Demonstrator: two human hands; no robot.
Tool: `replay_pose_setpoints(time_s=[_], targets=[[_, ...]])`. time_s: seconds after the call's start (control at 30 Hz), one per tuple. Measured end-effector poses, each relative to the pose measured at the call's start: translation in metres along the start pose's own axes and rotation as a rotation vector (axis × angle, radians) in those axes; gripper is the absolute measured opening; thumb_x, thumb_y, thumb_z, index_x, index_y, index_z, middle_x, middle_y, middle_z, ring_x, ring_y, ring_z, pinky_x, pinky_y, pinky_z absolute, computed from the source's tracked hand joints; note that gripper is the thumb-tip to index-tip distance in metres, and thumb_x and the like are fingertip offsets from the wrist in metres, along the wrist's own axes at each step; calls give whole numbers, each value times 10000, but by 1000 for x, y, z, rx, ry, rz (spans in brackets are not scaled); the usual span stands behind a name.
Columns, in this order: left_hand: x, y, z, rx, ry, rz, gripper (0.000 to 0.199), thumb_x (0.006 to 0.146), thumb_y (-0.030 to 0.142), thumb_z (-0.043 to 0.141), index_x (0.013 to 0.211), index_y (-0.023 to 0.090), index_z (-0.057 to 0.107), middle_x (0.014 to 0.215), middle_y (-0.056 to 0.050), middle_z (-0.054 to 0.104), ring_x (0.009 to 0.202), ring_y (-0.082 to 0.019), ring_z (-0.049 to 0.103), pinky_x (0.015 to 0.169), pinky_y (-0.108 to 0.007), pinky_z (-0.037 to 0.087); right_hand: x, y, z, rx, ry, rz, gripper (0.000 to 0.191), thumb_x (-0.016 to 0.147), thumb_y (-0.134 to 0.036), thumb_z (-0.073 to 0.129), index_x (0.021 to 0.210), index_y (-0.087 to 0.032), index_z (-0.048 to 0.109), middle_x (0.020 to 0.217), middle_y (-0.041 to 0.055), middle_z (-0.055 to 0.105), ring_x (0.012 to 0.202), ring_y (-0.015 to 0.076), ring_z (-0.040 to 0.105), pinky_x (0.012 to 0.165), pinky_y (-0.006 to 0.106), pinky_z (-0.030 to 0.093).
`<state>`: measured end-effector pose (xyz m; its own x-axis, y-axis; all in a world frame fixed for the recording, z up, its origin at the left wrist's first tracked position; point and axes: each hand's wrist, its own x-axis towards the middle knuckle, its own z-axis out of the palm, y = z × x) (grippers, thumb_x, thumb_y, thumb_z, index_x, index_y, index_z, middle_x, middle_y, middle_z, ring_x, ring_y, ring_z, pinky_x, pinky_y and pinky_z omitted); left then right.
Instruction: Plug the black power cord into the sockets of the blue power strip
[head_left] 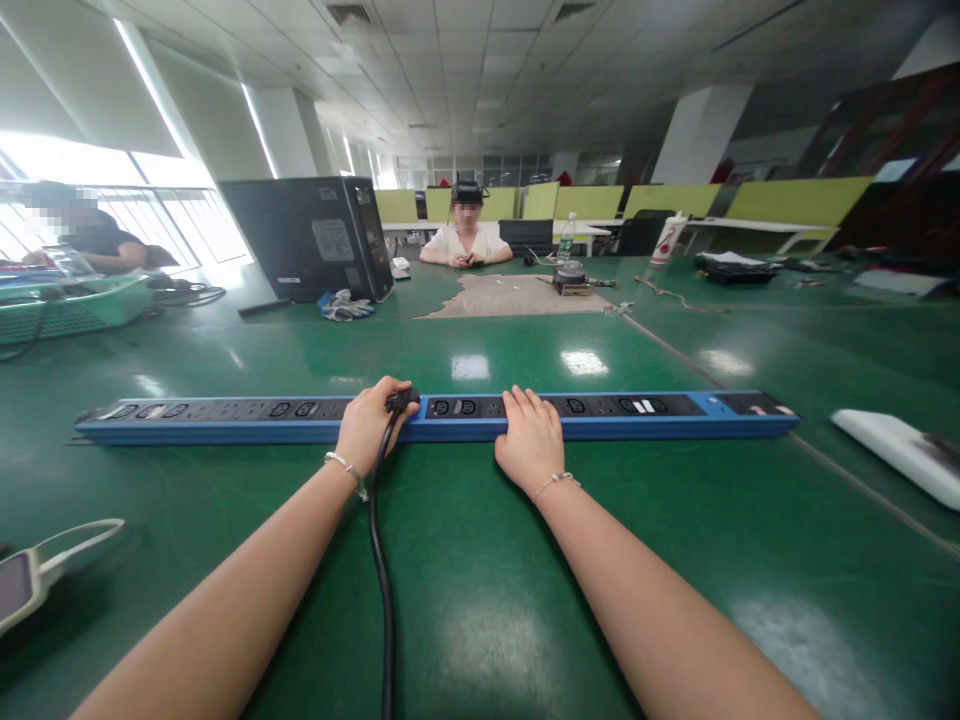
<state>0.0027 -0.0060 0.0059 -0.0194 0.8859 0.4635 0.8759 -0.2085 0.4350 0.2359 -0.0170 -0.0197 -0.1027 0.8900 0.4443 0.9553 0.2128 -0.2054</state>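
A long blue power strip [450,430] with black sockets lies crosswise on the green table. My left hand [366,425] is closed around a black power plug [403,400] at the strip's top face, left of the middle. Whether the plug sits in a socket I cannot tell. Its thick black cable [381,570] runs down toward me. On the strip's top, just right of the middle, my right hand [531,435] rests with fingers lying flat across the sockets. The sockets beneath both hands are hidden.
A white object [896,455] lies at the right, and a pale-framed device [34,590] at the left. Farther back stand a black computer case [307,240], gloves [345,306], a green basket [82,305] and a bottle [568,235]. One person [466,240] sits opposite, another at left.
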Motion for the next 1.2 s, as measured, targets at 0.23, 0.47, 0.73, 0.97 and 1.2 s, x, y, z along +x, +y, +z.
replay_pose_setpoints(time_s=[0.23, 0.47, 0.73, 0.97, 1.2], targets=[[-3, 5, 2, 162, -33, 109, 308, 797, 424, 512, 1029, 234, 582, 936, -67, 678, 913, -247, 617, 800, -357, 456, 0, 0, 0, -1, 3, 0, 571, 742, -169, 443, 1309, -103, 453, 1389, 94, 438, 1300, 220, 323, 1067, 384, 188], [-6, -5, 7, 139, -14, 169, 331, 822, 432, 476, 1058, 220, 570, 938, -68, 681, 915, -232, 621, 823, -346, 446, 0, -1, -1, -7, -7, -6, 579, 740, -174, 451, 1314, -101, 447, 1392, 99, 432, 1304, 223, 321, 1068, 388, 194], [-8, -13, 11, 124, -13, 202, 352, 839, 435, 446, 1096, 221, 553, 944, -69, 685, 908, -233, 631, 826, -350, 450, 6, 11, -6, 138, 41, -7, 552, 703, -63, 397, 1230, -123, 548, 1296, 64, 544, 1213, 173, 454, 1039, 306, 283], [-7, -3, 8, -90, 203, 16, 329, 827, 399, 462, 1088, 212, 533, 986, -79, 663, 909, -233, 626, 806, -372, 471, 16, 36, -10, 266, 269, 231, 446, 707, -71, 361, 1004, -152, 684, 1024, 65, 686, 992, 186, 576, 951, 318, 367], [1, 52, 14, -303, -8, 30, 319, 789, 392, 551, 1074, 250, 541, 976, -40, 677, 911, -202, 636, 800, -335, 481, 16, 34, -9, 279, 278, 253, 391, 716, -102, 393, 941, -185, 702, 993, 47, 693, 990, 190, 573, 970, 329, 317]])
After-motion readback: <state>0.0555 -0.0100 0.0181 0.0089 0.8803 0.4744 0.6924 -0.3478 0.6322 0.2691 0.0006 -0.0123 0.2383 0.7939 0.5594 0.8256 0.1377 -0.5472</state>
